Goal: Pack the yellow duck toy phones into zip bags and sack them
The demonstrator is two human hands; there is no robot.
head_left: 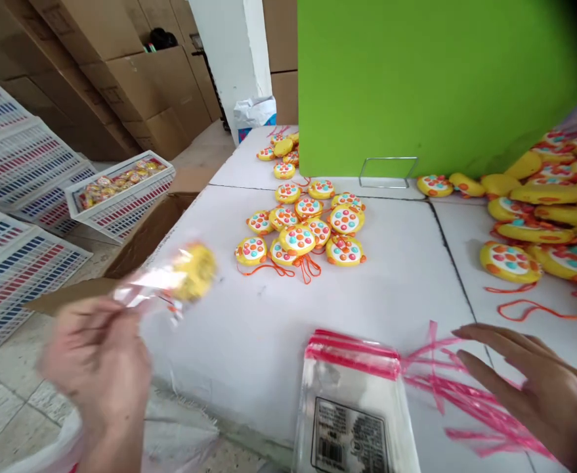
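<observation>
My left hand [104,361], a little blurred, is closed on the end of a clear plastic bag [150,286] with a yellow toy [195,270] inside. It is raised by the table's left edge, above an open cardboard box. On the right, my right hand [539,374] hovers with fingers apart over pink plastic strips [485,401]. Beside those strips lies a stack of clear bags [352,407] with pink top edges and a printed label. A cluster of yellow toys [298,240] with coloured dots and orange cords sits mid-table.
A bigger heap of yellow toys [539,194] fills the table's right side. Behind stands a green panel [416,79]. To the left are the open cardboard box [143,240], a white basket [121,197] of bagged toys, stacked baskets [17,177] and large cartons [145,85].
</observation>
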